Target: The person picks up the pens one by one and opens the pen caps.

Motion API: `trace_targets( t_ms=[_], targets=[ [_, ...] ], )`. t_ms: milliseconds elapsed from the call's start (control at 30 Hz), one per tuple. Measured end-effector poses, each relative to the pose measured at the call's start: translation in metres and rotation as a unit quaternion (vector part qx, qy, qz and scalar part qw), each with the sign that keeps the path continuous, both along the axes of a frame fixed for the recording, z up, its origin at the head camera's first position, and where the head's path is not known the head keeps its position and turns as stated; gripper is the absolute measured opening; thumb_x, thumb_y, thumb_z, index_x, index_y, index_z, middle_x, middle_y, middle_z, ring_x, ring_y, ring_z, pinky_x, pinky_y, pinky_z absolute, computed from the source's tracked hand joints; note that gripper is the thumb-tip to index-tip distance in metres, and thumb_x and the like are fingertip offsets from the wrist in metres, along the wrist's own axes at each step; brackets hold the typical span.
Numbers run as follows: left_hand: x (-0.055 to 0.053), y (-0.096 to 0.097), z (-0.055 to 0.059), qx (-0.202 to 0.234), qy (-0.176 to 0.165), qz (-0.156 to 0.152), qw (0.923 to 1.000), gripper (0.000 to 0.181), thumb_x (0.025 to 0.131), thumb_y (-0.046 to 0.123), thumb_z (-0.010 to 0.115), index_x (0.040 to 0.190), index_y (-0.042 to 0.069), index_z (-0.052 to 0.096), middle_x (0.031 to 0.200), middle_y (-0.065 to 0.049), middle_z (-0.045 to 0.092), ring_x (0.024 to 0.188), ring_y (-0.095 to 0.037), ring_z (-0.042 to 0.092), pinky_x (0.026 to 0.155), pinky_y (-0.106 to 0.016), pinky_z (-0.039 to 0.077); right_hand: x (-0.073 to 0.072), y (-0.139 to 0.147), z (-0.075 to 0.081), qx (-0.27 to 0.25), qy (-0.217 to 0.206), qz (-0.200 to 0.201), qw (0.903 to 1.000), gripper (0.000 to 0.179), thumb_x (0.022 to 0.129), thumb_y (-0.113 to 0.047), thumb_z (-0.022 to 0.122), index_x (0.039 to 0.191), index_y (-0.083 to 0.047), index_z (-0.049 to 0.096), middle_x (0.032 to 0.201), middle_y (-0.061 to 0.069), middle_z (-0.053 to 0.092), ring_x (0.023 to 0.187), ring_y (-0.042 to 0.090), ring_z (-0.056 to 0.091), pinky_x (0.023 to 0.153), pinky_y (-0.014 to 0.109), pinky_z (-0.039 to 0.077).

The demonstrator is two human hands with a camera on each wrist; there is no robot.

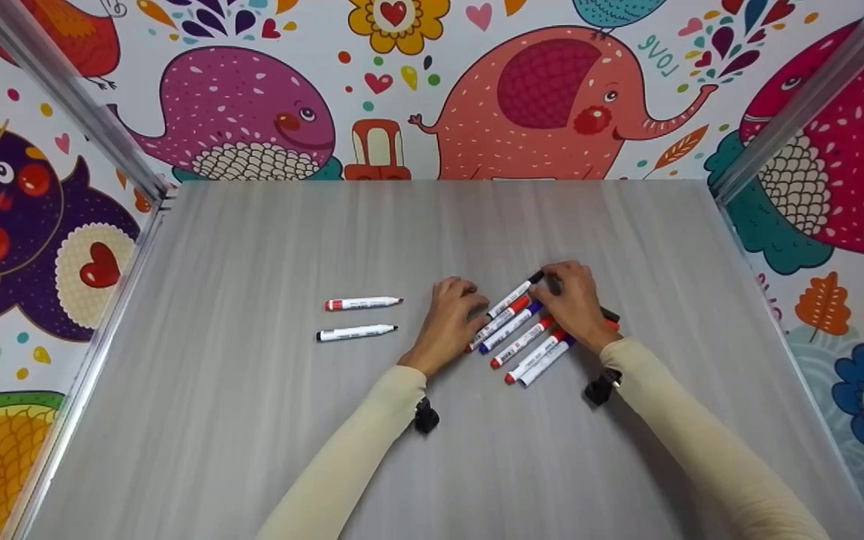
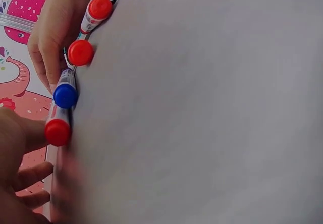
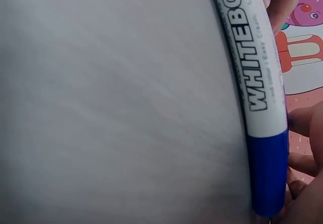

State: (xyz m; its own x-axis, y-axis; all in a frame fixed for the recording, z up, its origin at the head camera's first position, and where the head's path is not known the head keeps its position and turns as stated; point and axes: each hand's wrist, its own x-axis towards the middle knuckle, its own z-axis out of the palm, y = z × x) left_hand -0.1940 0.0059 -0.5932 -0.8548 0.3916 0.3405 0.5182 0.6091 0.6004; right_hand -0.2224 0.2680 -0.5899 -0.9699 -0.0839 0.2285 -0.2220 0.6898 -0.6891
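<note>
Here, nearest the wearer, two cream sleeves (image 1: 357,450) run forward over the pale, grey-streaked surface (image 1: 237,450), a black device (image 1: 426,417) at each wrist. Beyond the wrists, a slanted row of markers lies between the hands. It begins with a blue-capped marker (image 1: 545,367), whose barrel reads WHITEBOARD in the right wrist view. Past it lie a first red marker (image 1: 534,360), a second red marker (image 1: 520,344), a blue marker (image 1: 510,328), a third red marker (image 1: 501,322) and, farthest, a black-capped marker (image 1: 511,297).

At the row's left ends is the left hand (image 1: 447,324); its grip is loosely apart, the fingers bent and separated, one of them beside the third red marker. The right hand (image 1: 578,304) arches over the right ends, fingertips at the black cap; I cannot tell whether its grip is clamped on that cap or merely touching. A black end (image 1: 610,313) pokes out beyond this hand.

Roughly abreast of the hands, well left of the row, lie a loose black marker (image 1: 357,334) and, slightly farther, a loose red marker (image 1: 364,303), bare tips pointing right. Farthest stands the wall, with a painted elephant (image 1: 522,142) and a whale (image 1: 244,112).
</note>
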Motion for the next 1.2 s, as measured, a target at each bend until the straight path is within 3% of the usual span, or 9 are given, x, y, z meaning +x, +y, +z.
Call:
trace_targets(
  t_ms=[333, 633, 800, 867, 1200],
  targets=[
    [-0.002, 0.002, -0.001, -0.007, -0.004, -0.001, 1.0000, 0.018, 0.099, 0.015, 0.082, 0.114, 0.005, 0.084, 0.131, -0.017, 0.069, 0.131, -0.036, 0.054, 0.115, -0.054, 0.038, 0.002, -0.001, 0.003, -0.010, -0.032, 0.000, 0.9994, 0.040, 0.099, -0.014, 0.082, 0.130, 0.009, 0.070, 0.129, 0.028, 0.065, 0.123, 0.043, 0.053, 0.108, 0.055, 0.040],
    [-0.004, -0.007, -0.003, 0.022, -0.030, -0.023, 0.9991, 0.029, 0.098, 0.018, 0.085, 0.122, 0.003, 0.082, 0.135, -0.016, 0.067, 0.135, -0.034, 0.051, 0.118, -0.051, 0.038, 0.006, -0.002, 0.019, -0.047, -0.039, 0.014, 0.9980, 0.041, 0.101, -0.017, 0.081, 0.132, 0.007, 0.070, 0.132, 0.025, 0.063, 0.124, 0.040, 0.053, 0.107, 0.052, 0.040],
    [-0.002, -0.014, 0.008, 0.013, -0.074, -0.055, 0.9957, 0.039, 0.098, 0.022, 0.085, 0.132, 0.004, 0.078, 0.141, -0.012, 0.065, 0.139, -0.030, 0.050, 0.122, -0.046, 0.039, 0.012, -0.004, 0.031, -0.064, -0.038, 0.035, 0.9966, 0.039, 0.103, -0.016, 0.080, 0.135, 0.003, 0.070, 0.135, 0.024, 0.062, 0.127, 0.041, 0.057, 0.109, 0.057, 0.046],
    [0.002, -0.015, 0.019, 0.009, -0.104, -0.071, 0.9920, 0.044, 0.098, 0.021, 0.085, 0.137, 0.003, 0.075, 0.144, -0.011, 0.063, 0.141, -0.030, 0.050, 0.123, -0.046, 0.040, 0.016, -0.004, 0.036, -0.072, -0.040, 0.044, 0.9956, 0.039, 0.103, -0.016, 0.079, 0.136, 0.001, 0.069, 0.135, 0.022, 0.062, 0.127, 0.042, 0.058, 0.110, 0.059, 0.049],
    [0.014, -0.026, 0.039, 0.050, -0.148, -0.162, 0.9744, 0.065, 0.092, 0.023, 0.092, 0.148, 0.005, 0.067, 0.152, -0.012, 0.062, 0.145, -0.031, 0.051, 0.125, -0.050, 0.040, 0.033, -0.013, 0.060, -0.071, -0.030, 0.087, 0.9932, 0.037, 0.105, -0.020, 0.078, 0.138, -0.005, 0.069, 0.136, 0.015, 0.066, 0.129, 0.041, 0.060, 0.111, 0.056, 0.047]
  ],
)
